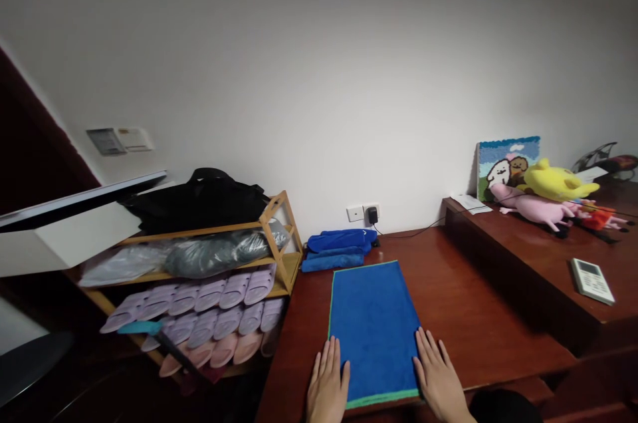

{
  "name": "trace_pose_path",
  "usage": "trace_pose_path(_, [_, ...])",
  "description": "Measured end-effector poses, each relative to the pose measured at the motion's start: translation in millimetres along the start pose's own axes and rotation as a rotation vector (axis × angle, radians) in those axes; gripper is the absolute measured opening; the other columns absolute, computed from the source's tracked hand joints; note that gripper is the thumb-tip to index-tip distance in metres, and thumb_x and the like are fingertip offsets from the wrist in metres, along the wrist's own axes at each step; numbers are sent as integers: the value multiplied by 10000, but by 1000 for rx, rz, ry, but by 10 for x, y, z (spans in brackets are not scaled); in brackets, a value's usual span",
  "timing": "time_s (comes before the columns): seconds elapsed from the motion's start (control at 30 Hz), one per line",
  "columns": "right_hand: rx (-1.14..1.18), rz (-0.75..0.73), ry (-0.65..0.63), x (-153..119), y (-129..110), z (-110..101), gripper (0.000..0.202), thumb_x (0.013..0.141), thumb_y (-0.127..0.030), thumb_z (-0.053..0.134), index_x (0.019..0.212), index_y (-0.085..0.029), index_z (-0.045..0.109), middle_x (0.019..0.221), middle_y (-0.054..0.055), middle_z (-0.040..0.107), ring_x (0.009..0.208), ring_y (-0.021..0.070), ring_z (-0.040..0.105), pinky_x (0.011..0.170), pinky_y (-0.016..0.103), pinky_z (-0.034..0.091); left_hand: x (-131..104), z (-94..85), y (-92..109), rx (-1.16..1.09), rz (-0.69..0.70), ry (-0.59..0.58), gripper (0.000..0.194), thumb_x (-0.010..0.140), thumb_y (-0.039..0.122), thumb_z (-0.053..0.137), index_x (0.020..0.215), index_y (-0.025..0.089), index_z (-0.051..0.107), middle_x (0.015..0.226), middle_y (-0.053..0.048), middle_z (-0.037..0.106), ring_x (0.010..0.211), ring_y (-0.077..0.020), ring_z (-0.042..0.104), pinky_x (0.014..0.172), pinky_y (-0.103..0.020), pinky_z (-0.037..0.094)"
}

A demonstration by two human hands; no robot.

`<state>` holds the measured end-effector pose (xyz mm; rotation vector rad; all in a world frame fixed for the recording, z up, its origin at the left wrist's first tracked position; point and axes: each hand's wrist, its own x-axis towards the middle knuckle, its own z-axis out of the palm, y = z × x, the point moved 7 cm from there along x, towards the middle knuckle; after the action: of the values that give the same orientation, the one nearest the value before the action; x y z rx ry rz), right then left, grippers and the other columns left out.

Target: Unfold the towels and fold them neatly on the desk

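A blue towel (373, 330) with green edging lies flat and smooth on the reddish-brown wooden table (468, 316). My left hand (327, 380) rests on the towel's near left edge, palm down with the fingers stretched out. On the opposite side, my right hand (438, 373) lies flat at the near right edge, fingers extended and slightly apart. Neither hand grips anything. Behind the towel, against the wall, are a folded blue cloth (333, 260) and a brighter blue bundle (341, 240).
Left of the table stands a wooden rack (282, 243) with several slippers (229, 290) and a black bag (199, 200). On the raised right ledge lie plush toys (553, 180), a picture (508, 163) and a white remote (592, 281). A black plug (372, 214) trails a cable.
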<state>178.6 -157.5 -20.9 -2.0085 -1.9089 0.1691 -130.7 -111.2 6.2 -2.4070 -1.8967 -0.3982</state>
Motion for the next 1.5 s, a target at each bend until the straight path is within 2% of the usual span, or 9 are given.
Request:
trace_pose_path(0.1, [2,-11,-1,3,-8,14,657,1065,-511,261,1629,-202,395,1693,24,339,1589,274,294,1318,530,246,78,-45,290,-16,43,-1,601,1081,427,282,1644,228,352,1691,-31,366,1556,-269,384,1287,-487,364])
trace_pose_path(0.33, [-15,-74,12,-4,4,50,592,1065,-418,294,1606,-222,433,1682,32,345,1581,274,313,1305,523,273,350,29,1844,-165,352,-115,595,1104,432,242,1666,237,256,1719,-23,282,1595,-234,290,1311,-467,325])
trace_pose_path(0.43, [-25,-92,22,4,6,64,580,1059,-363,280,1605,-241,432,1678,24,350,1577,261,323,1302,513,277,371,128,2042,-180,368,-136,593,1102,437,248,1661,240,255,1703,-51,318,1584,-259,318,1298,-513,348])
trace_pose_path(0.53, [-20,-72,34,5,6,50,590,1069,-419,275,1609,-235,425,1677,26,350,1575,268,326,1299,519,280,278,161,1796,-180,354,-110,597,1100,440,256,1663,247,223,1708,-43,299,1582,-268,316,1296,-521,349])
trace_pose_path(0.77, [-10,-30,21,-7,-5,-6,633,1073,-468,262,1614,-177,416,1676,43,365,1578,267,322,1308,509,271,-144,164,324,-22,44,-33,625,1080,503,305,1653,252,306,1701,-19,322,1567,-267,349,1283,-495,371])
trace_pose_path(0.9, [-14,-43,45,-75,2,-6,630,1066,-459,282,1601,-167,443,1670,49,375,1573,282,333,1306,526,281,-341,210,-122,26,-41,30,635,1062,489,316,1652,253,323,1690,-10,357,1553,-257,382,1272,-473,394])
trace_pose_path(1.17, [40,-86,40,-367,41,67,586,1073,-481,334,1599,-246,442,1667,2,343,1560,297,344,1276,535,356,-390,230,-82,34,-12,127,674,1051,482,351,1679,281,209,1668,-2,420,1517,-277,453,1242,-464,434])
trace_pose_path(1.37, [63,-154,197,-379,95,60,567,1081,-479,369,1577,-233,492,1632,36,442,1497,291,458,1210,473,470,-466,111,-62,95,97,379,761,1056,386,394,1676,262,-29,1592,-43,550,1409,-255,590,1127,-452,535])
trace_pose_path(1.5, [58,-172,218,-376,99,68,551,1083,-471,383,1562,-235,518,1615,41,470,1481,291,483,1190,461,493,-329,-22,338,58,143,371,704,1065,348,376,1685,257,55,1611,-43,525,1425,-253,574,1132,-445,531])
